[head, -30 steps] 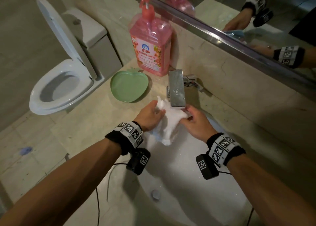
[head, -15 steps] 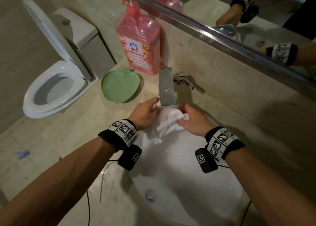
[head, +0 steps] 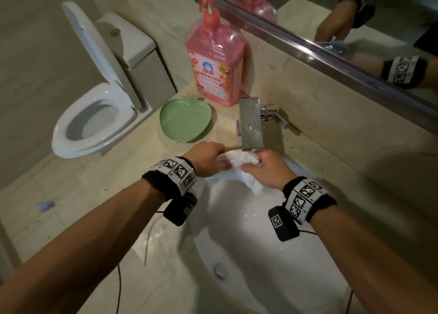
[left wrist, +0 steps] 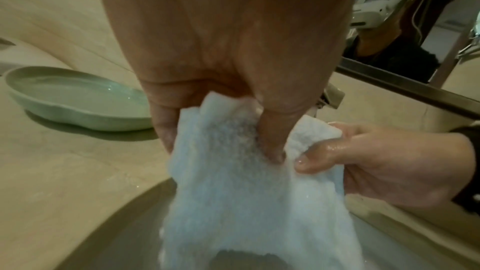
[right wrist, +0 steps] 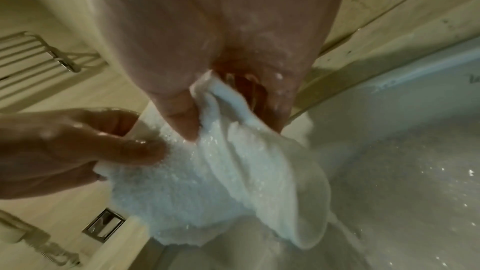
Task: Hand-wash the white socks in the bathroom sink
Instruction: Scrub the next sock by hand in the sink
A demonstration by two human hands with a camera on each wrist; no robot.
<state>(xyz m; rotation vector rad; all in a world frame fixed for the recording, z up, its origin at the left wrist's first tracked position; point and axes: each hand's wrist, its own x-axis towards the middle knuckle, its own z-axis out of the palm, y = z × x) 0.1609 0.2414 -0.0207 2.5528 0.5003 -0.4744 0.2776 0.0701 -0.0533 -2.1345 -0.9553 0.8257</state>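
I hold the wet white sock [head: 239,169] just below the spout of the faucet [head: 251,124], over the back of the sink [head: 260,254]. My left hand [head: 208,158] pinches its top edge with thumb and curled fingers, and my right hand [head: 270,171] clamps the other side. A green dish [head: 186,120] sits left of the faucet, a pink soap bottle [head: 214,64] behind it.

White sock [head: 239,169], wet and bunched, held up at sink's [head: 248,254] back edge under the faucet, lower end hanging into basin.
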